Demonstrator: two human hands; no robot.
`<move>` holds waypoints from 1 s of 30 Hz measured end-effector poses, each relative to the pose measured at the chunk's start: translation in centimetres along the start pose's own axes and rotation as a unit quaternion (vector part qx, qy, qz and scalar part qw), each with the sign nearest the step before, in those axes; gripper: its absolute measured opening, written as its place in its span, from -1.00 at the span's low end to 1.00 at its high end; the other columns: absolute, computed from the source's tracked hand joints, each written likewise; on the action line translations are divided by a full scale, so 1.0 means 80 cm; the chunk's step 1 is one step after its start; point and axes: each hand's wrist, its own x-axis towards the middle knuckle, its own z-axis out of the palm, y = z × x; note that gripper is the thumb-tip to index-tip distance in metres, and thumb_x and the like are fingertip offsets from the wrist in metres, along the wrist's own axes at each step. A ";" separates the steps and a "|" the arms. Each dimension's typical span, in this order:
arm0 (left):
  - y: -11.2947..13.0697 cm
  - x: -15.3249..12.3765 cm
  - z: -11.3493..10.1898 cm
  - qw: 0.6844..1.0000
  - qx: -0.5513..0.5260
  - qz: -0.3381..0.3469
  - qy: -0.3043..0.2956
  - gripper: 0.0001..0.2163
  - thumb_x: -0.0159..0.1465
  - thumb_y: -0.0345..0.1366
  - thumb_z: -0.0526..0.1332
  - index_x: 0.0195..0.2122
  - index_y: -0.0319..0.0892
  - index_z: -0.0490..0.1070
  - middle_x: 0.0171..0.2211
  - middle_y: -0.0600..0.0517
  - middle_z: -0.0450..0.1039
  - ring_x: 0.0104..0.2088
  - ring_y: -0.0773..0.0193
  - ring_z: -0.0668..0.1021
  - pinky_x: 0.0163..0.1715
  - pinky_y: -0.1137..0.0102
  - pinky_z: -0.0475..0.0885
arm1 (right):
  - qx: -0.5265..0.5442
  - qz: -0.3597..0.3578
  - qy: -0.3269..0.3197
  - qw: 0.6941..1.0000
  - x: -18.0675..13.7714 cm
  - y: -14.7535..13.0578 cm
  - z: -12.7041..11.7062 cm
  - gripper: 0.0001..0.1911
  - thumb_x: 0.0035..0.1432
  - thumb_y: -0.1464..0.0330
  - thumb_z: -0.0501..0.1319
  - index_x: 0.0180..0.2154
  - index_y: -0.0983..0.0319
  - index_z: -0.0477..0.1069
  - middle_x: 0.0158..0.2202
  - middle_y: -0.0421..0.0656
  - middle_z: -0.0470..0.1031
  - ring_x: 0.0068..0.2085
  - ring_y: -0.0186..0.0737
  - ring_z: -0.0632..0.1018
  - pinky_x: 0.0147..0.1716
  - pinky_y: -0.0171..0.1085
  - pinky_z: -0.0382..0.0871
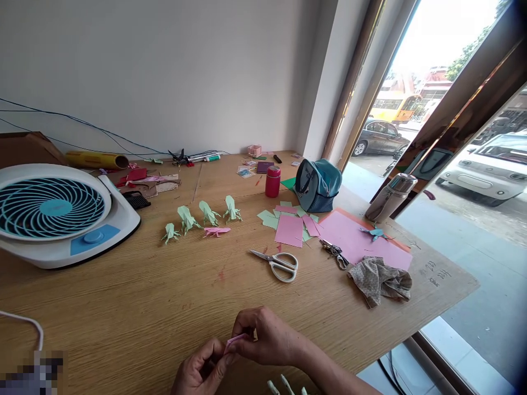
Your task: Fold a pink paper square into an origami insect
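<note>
Low in the head view, a small folded piece of pink paper (pixel 236 339) is pinched between my two hands. My left hand (pixel 201 366) grips its left end with thumb and finger. Bent over its upper right side, my right hand (pixel 265 336) has thumb and fingers closed on it, hiding part of the folds. Beyond my hands lies a pair of white-handled scissors (pixel 283 269), its blades pointing left. Farther off, several pale green folded paper figures (pixel 188 219) stand in a row, with a pink folded figure (pixel 217 232) in front.
A fan (pixel 55 208) stands left. Loose pink and green sheets (pixel 289 229), keys (pixel 335 253), a crumpled cloth (pixel 381 280) and a steel flask (pixel 391 197) are right. Behind are a red jar (pixel 272 181) and teal bag (pixel 318 185). Pale pointed pieces (pixel 285 385) show at the bottom edge.
</note>
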 end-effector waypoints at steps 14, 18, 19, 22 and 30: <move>0.033 0.010 0.007 0.995 0.062 0.029 0.066 -0.61 0.28 -0.03 0.17 -0.58 -0.17 0.23 -0.58 0.13 0.17 -0.52 0.37 0.27 -0.51 0.54 0.25 | 0.035 0.004 0.016 0.999 0.018 0.021 0.003 -0.84 0.11 0.37 0.34 -0.45 0.26 0.42 -0.53 -0.32 0.35 -0.48 -0.41 0.32 -0.49 -0.42 0.15; 0.025 0.015 0.009 0.993 0.072 0.045 0.085 -0.61 0.29 -0.05 0.17 -0.59 -0.17 0.22 -0.58 0.13 0.17 -0.53 0.38 0.27 -0.49 0.55 0.27 | 0.036 -0.005 0.020 0.999 0.020 0.030 0.005 -0.76 0.16 0.27 0.32 -0.46 0.27 0.42 -0.54 -0.30 0.35 -0.48 -0.40 0.32 -0.50 -0.40 0.14; 0.021 0.016 0.009 0.993 0.072 0.050 0.085 -0.61 0.29 -0.05 0.18 -0.58 -0.17 0.24 -0.58 0.13 0.18 -0.53 0.38 0.28 -0.49 0.55 0.27 | 0.033 -0.008 0.026 0.999 0.021 0.031 0.005 -0.73 0.17 0.25 0.31 -0.48 0.27 0.41 -0.54 -0.30 0.35 -0.48 -0.40 0.32 -0.50 -0.40 0.14; 0.006 0.017 0.008 0.994 0.062 0.056 0.077 -0.63 0.29 -0.04 0.20 -0.54 -0.18 0.35 -0.55 0.10 0.27 -0.50 0.36 0.35 -0.45 0.55 0.30 | 0.035 -0.008 0.041 0.999 0.022 0.031 0.004 -0.68 0.18 0.21 0.31 -0.50 0.26 0.39 -0.56 -0.29 0.34 -0.50 -0.40 0.31 -0.51 -0.40 0.13; -0.018 0.017 0.003 0.994 0.044 0.048 0.083 -0.51 0.26 0.14 0.19 -0.57 -0.20 0.36 -0.57 0.10 0.26 -0.51 0.37 0.36 -0.45 0.56 0.31 | 0.034 -0.019 0.041 0.998 0.022 0.032 0.006 -0.85 0.13 0.34 0.32 -0.44 0.26 0.44 -0.52 -0.31 0.35 -0.49 -0.43 0.33 -0.52 -0.44 0.14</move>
